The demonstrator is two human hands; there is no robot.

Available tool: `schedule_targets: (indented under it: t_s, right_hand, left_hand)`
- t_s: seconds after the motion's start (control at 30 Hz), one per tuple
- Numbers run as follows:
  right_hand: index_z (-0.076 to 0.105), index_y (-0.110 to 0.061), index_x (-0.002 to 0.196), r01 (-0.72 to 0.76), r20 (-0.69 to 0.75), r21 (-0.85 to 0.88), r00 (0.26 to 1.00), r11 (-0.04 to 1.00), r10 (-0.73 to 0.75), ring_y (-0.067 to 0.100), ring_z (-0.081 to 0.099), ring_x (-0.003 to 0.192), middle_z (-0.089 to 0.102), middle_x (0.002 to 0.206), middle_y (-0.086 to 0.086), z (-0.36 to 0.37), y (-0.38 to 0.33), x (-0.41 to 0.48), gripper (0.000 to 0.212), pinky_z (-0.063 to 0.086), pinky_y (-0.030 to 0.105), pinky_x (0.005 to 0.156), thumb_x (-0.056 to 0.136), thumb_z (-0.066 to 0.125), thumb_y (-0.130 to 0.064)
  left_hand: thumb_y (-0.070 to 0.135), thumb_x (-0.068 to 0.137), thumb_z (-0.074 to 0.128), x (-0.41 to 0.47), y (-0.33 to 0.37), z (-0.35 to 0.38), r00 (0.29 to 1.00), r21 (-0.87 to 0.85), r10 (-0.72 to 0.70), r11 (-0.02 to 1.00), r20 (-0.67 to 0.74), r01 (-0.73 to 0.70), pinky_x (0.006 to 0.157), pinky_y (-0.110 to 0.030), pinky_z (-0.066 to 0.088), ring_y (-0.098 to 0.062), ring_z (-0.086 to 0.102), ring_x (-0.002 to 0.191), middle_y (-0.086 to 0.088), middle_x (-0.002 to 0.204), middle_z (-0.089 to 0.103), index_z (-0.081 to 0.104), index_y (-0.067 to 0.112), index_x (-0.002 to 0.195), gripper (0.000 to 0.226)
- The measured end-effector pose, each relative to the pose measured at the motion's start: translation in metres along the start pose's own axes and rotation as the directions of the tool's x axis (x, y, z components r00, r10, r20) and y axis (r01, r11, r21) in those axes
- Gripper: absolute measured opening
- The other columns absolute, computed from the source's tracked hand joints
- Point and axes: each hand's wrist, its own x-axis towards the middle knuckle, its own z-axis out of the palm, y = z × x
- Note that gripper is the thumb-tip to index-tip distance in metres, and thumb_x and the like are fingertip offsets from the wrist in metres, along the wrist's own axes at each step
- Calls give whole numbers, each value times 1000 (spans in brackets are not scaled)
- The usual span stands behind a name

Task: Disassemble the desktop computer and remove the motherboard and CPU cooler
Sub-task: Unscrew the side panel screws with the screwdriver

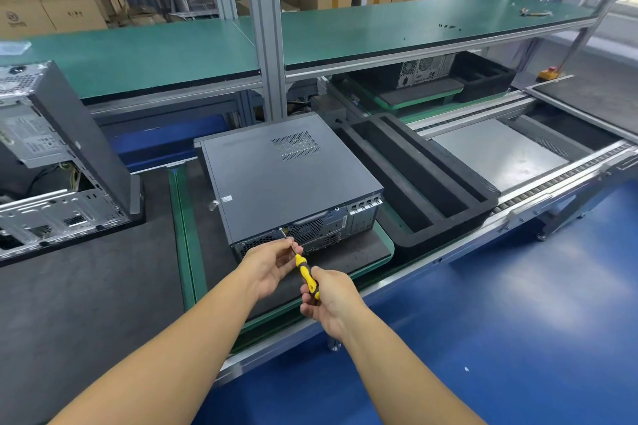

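Right hand (328, 300) gripping screwdriver (305, 274) handle, fingers curled round it. Left hand (271, 266) fingers pinching shaft at case (286, 176) rear panel.

Matt dark metal computer case (276, 176), glossy yellow-black plastic screwdriver handle (306, 275), matt green bench top (379, 28)

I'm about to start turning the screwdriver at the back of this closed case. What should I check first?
1. Right hand grips the screwdriver handle: ok.
2. Left hand fingers pinch the shaft near the tip: ok.
3. Tip seated in a screw on the rear panel: cannot tell, the fingers hide it.
4. Desktop computer lying flat on the dark mat: ok.
5. Side cover off: not ok, still on.
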Motion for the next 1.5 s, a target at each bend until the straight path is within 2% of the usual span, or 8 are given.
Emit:
schedule_targets:
  t_s: [0.3, 0.47, 0.6, 0.73, 0.87, 1.07, 1.3, 1.5]
  right_hand:
    - [58, -4, 103, 30, 24, 86, 999, 996, -33, 16, 50, 61, 50, 79, 9, -1, 0, 1, 21, 52, 29, 52, 94, 66, -21]
    - [65, -2, 95, -123, 100, 30, 988, 992, 119, 18, 52, 56, 59, 68, 10, -8, -6, 0, 40, 48, 26, 47, 103, 43, -34]
    - [61, -3, 97, -56, 64, -10, 996, 998, 56, 15, 48, 53, 55, 68, 8, -8, -8, 4, 23, 45, 24, 44, 103, 47, -21]
    - [56, -8, 98, 12, 51, 0, 999, 1000, -12, 17, 52, 58, 55, 73, 10, -8, -5, 8, 6, 51, 27, 49, 97, 60, -12]
    - [56, -9, 105, 50, 45, 12, 998, 999, -50, 17, 52, 61, 54, 74, 10, -5, -1, 9, 15, 53, 28, 53, 92, 65, -7]
    - [65, -1, 95, -117, 105, 92, 989, 989, 108, 19, 56, 53, 62, 66, 12, -5, -1, 4, 36, 50, 27, 48, 101, 49, -33]
    - [59, -5, 103, 21, 65, 79, 998, 997, -26, 16, 53, 58, 58, 73, 10, -6, 0, 6, 10, 49, 27, 50, 99, 58, -14]
    - [59, -6, 110, 72, 34, 59, 997, 996, -74, 16, 53, 60, 57, 68, 7, -2, 6, 6, 18, 50, 27, 52, 93, 65, -10]
  left_hand:
    - [3, 91, 66, 6, -1, 6, 998, 44, 16, 999, -63, -13, 52, -23, 57, -15, 67, 61, -11, 69, 69, 68, 0, 87, 6]
    - [-1, 94, 60, 5, 0, 7, 997, 34, 20, 999, -78, -18, 55, -25, 58, -16, 70, 67, -9, 69, 72, 68, -1, 93, 8]
    - [-1, 98, 53, 3, 1, 8, 999, 17, 8, 1000, -39, -8, 59, -27, 59, -17, 71, 68, -8, 72, 72, 65, -1, 97, 12]
    - [10, 93, 66, 0, 3, 9, 999, 60, -38, 997, -30, 40, 56, -26, 59, -19, 65, 74, -9, 77, 67, 65, 4, 88, 8]
    - [6, 89, 70, -1, 1, 8, 998, 92, -26, 995, -65, 32, 51, -24, 58, -18, 59, 71, -9, 74, 63, 65, 3, 84, 8]
    - [0, 96, 58, 0, 3, 7, 999, 97, -32, 995, -27, 35, 53, -23, 58, -18, 63, 71, -9, 72, 67, 66, 1, 88, 12]
    - [7, 98, 58, -4, 0, 8, 1000, 21, -18, 1000, -3, 18, 56, -24, 58, -16, 67, 72, -9, 82, 69, 66, 2, 98, 9]
    - [7, 93, 65, -2, 1, 11, 998, 53, -12, 998, -62, 15, 47, -24, 54, -17, 59, 69, -10, 78, 62, 65, 2, 92, 5]
